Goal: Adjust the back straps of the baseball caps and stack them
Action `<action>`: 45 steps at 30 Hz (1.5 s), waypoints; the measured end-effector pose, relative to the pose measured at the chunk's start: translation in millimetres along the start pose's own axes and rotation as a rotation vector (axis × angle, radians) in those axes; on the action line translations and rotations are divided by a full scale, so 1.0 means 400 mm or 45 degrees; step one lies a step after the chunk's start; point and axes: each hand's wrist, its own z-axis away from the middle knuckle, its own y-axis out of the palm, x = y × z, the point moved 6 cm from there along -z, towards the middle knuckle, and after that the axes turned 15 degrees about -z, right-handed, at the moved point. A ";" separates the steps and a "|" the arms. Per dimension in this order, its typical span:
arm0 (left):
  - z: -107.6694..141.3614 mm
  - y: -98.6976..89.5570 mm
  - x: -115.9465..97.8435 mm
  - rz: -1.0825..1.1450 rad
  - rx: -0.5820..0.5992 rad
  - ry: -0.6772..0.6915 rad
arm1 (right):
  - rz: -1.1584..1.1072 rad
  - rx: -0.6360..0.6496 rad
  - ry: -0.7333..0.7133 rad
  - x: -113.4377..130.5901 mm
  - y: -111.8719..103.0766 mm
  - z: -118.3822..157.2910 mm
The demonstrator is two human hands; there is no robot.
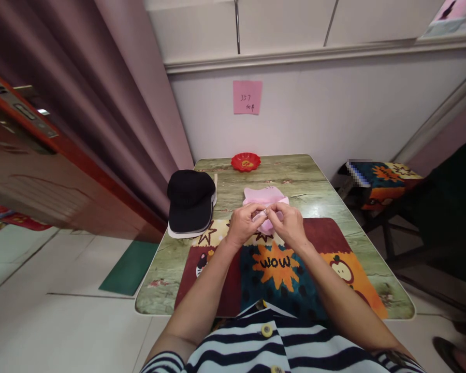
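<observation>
In the middle of the table, a pale pink, soft-looking item [266, 195] with a wavy upper edge and small dark marks lies partly under my fingers. I cannot make out its exact kind. My left hand [244, 223] is closed in a pinch at its near part. Across from it, my right hand [288, 224] pinches the same item, the fingertips of both hands almost touching. The fingers hide much of the item's centre. Beneath my wrists lies a colourful mat [277, 267] with "WOW" printed on it.
A black cap [190, 199] rests on something white at the table's left. A red scalloped dish [246, 162] stands near the wall, below a pink note [247, 97]. On the right is a stool with a patterned cover [388, 181]; a wooden door [73, 160] is at left.
</observation>
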 end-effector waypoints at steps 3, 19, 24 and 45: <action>0.001 0.001 0.004 -0.007 -0.075 -0.021 | -0.383 0.027 0.223 -0.046 0.022 -0.004; -0.012 0.003 0.022 0.021 -0.052 -0.036 | 0.366 0.004 -0.451 0.051 0.004 0.009; -0.013 0.009 0.009 -0.082 0.023 0.054 | 0.224 0.210 -0.270 0.024 0.004 -0.021; -0.026 0.017 0.048 0.334 0.108 -0.033 | -0.334 0.356 -0.155 -0.010 -0.002 -0.053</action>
